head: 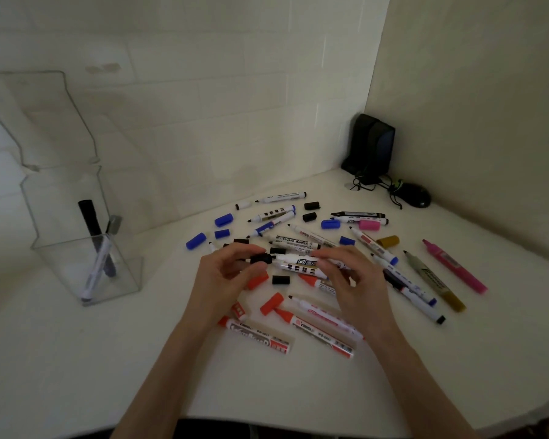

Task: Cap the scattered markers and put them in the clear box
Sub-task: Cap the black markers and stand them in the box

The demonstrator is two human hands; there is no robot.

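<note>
From the head camera, both hands meet over the middle of a white tabletop (108,359), above a scatter of markers and loose caps. The left hand (232,270) has its grip closed on a black cap (260,258), pinched between the thumb and the curled fingers, with the cap's open end facing right. The right hand (352,280) pinches the barrel of a white marker (298,259) between thumb and fingertips. The marker lies roughly level with its tip pointing left. The tip sits right at the mouth of the cap, but I cannot tell whether it is pushed home.

The clear box (61,264) stands well apart at the left of the tabletop, its hinged lid (38,122) raised behind it. Inside it, capped markers lean upright: a black-capped one (89,217) and a grey-capped one (113,224).

Around the hands lie two red markers (257,337) near the wrists, a red cap (271,304), a loose black cap (281,279) and blue caps (224,219) farther back. To the right are a pink marker (454,267) and an olive marker (435,280). In the far corner stand a dark speaker (373,147) and a black mouse (415,194).
</note>
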